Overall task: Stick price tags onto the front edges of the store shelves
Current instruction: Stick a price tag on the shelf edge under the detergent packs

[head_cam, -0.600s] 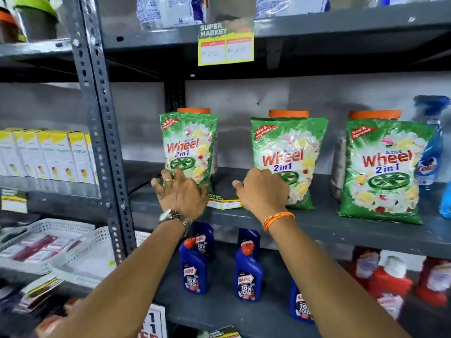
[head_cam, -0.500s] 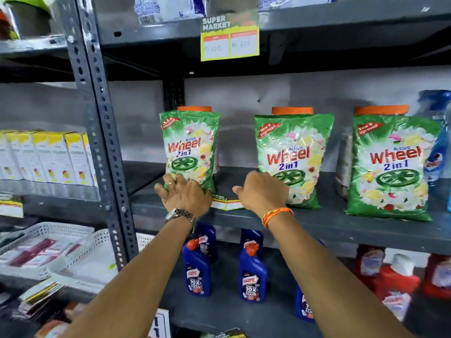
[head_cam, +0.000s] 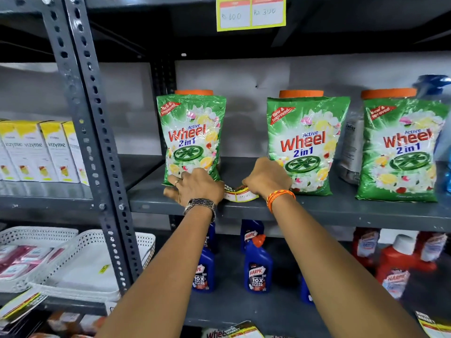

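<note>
A yellow and white price tag (head_cam: 240,193) lies curled on the front of the grey middle shelf (head_cam: 341,211), between my two hands. My right hand (head_cam: 267,179) is closed on the tag's right end. My left hand (head_cam: 195,186) rests at the tag's left end, fingers spread against the base of the left green Wheel detergent bag (head_cam: 191,137); whether it grips the tag is hidden. Another price tag (head_cam: 251,13), marked Rs 600 and Rs 300, hangs stuck on the front edge of the shelf above.
Two more Wheel bags (head_cam: 307,142) (head_cam: 402,147) stand to the right on the same shelf. Blue Harpic bottles (head_cam: 258,269) and red bottles (head_cam: 400,262) fill the shelf below. A perforated upright post (head_cam: 97,152) stands left, with white boxes (head_cam: 41,150) and white baskets (head_cam: 80,259) beyond.
The view has moved closer and lower to the middle shelf. The tag now curls up between my hands, which stay at its two ends.
</note>
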`<state>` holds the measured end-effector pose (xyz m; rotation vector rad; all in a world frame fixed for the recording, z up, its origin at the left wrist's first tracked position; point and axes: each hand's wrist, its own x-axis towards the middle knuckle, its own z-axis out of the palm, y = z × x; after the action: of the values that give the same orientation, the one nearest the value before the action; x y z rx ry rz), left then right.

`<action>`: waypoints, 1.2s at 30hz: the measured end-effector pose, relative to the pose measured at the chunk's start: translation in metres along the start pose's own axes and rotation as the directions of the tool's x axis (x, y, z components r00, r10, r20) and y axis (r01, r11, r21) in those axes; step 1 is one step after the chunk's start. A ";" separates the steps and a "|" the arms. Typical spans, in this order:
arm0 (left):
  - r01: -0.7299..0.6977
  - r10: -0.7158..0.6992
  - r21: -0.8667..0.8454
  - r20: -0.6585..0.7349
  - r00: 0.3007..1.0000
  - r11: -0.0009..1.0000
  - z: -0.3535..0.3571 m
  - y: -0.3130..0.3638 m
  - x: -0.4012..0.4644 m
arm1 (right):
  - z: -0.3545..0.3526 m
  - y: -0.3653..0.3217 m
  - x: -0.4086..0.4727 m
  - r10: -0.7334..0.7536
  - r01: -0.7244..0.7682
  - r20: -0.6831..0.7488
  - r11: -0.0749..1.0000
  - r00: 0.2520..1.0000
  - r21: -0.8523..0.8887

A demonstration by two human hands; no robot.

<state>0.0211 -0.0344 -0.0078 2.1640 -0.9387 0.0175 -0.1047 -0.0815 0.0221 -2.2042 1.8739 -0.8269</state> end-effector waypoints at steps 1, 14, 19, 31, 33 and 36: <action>0.000 0.000 -0.022 0.001 1.000 1.000 0.000 0.000 0.001 | 0.000 0.000 0.001 0.004 -0.004 -0.005 1.000 1.000 0.019; -0.001 0.152 -0.679 0.163 0.975 0.734 -0.044 -0.011 -0.008 | -0.032 0.030 -0.018 -0.186 -0.033 0.201 0.651 0.962 0.758; -0.041 0.267 -0.680 0.231 0.936 0.732 -0.063 -0.017 -0.015 | -0.039 0.036 -0.029 -0.231 0.005 0.176 0.619 0.957 0.785; -0.209 0.419 -0.630 0.203 0.885 0.748 -0.072 -0.036 -0.026 | -0.026 0.046 -0.055 -0.216 0.125 0.063 0.751 0.974 0.648; -0.235 0.423 -0.615 0.178 0.889 0.753 -0.067 -0.040 -0.026 | -0.023 0.048 -0.063 -0.196 0.163 -0.003 0.804 0.981 0.571; -0.339 0.457 -0.520 0.116 0.882 0.785 -0.058 -0.054 -0.027 | -0.021 0.050 -0.085 -0.163 0.190 -0.100 0.886 0.982 0.424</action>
<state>0.0508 0.0440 -0.0089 1.4881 -1.3679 -0.2518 -0.1648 -0.0073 -0.0095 -2.0965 1.3498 -1.2202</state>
